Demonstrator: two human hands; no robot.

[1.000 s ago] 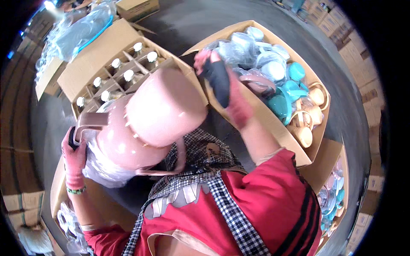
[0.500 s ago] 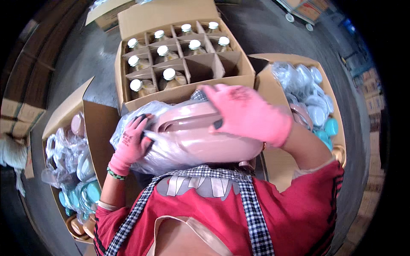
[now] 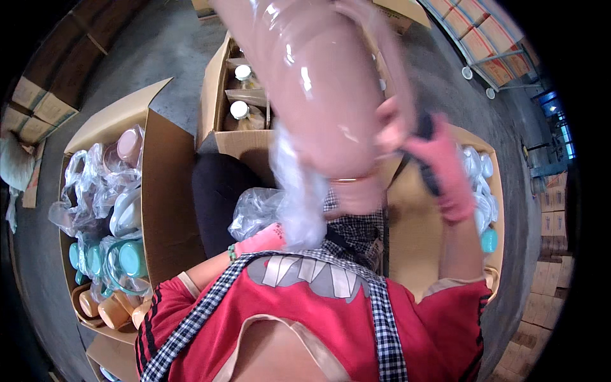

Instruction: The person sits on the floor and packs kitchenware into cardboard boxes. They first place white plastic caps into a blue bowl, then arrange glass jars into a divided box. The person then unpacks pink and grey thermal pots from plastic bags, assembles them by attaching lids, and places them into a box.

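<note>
A large glossy pink jug (image 3: 318, 83) with a long handle (image 3: 391, 57) is tilted up in front of me, blurred by motion. My right hand (image 3: 439, 165), in a pink glove with dark finger parts, grips it at the lower end of the handle. Low by my lap, my left hand (image 3: 264, 239) is gloved in pink too. A crumpled clear plastic bag (image 3: 299, 213) stretches from that hand up beside the jug; the left fingers are mostly hidden behind the plastic, closed on it as far as I can see.
Behind the jug stands a divided carton (image 3: 213, 105) with white-capped bottles (image 3: 240, 109). An open carton (image 3: 168, 191) at left holds bagged pink, teal and orange jugs. Another carton (image 3: 414, 254) at right holds bagged bluish pieces (image 3: 484, 197). A loaded trolley (image 3: 490, 44) stands far right.
The pink jug has gone from lying across my lap, partly in the plastic bag, to raised and tilted up, out of most of the bag. My left hand has dropped toward my waist.
</note>
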